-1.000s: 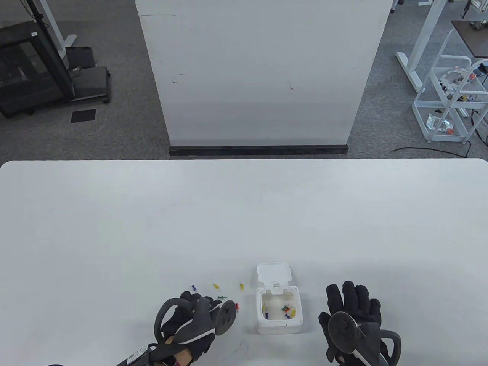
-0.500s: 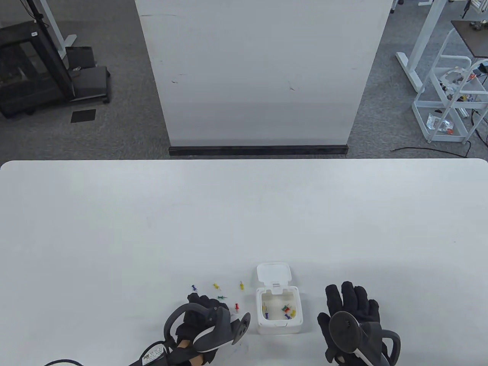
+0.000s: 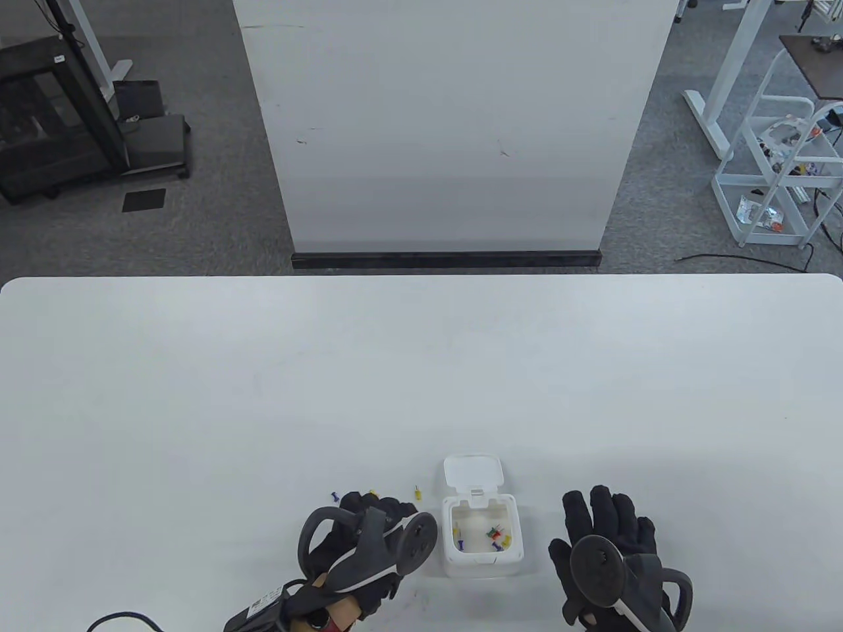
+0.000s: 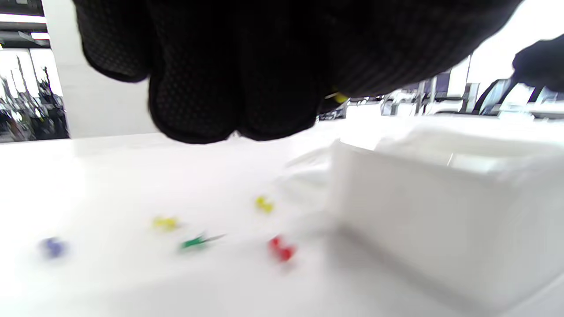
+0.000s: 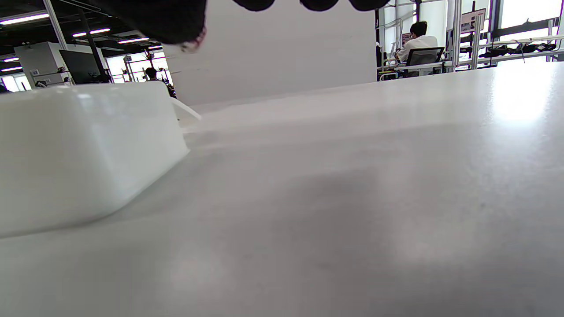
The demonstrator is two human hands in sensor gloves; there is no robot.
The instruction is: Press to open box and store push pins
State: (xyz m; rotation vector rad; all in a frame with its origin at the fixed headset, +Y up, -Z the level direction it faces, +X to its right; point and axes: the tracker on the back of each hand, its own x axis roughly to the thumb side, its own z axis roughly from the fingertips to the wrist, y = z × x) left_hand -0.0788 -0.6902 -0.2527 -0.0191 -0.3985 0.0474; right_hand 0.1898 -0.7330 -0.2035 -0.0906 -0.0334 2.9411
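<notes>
Push pins, small coloured plastic heads on thin metal points, lie partly in the small white plastic box (image 3: 483,534) with its hinged lid (image 3: 473,472) flipped open, and partly loose on the white bench (image 3: 421,368) left of it: a blue one (image 3: 335,496) and a yellow one (image 3: 417,492) show in the table view, others hidden beneath the left hand (image 3: 365,536). The right hand (image 3: 609,546) rests flat, fingers spread, just right of the box. In the left wrist view the left fingers (image 4: 194,88) hang bunched together above yellow (image 4: 263,204), green (image 4: 194,242), red (image 4: 280,249) and blue pins; a yellow speck shows beside them, but whether they pinch a pin I cannot tell. The right wrist view shows only the box wall and bare bench. Each pin should be very light, hard, slippery and sharp-tipped, best pinched by its waisted plastic head.
</notes>
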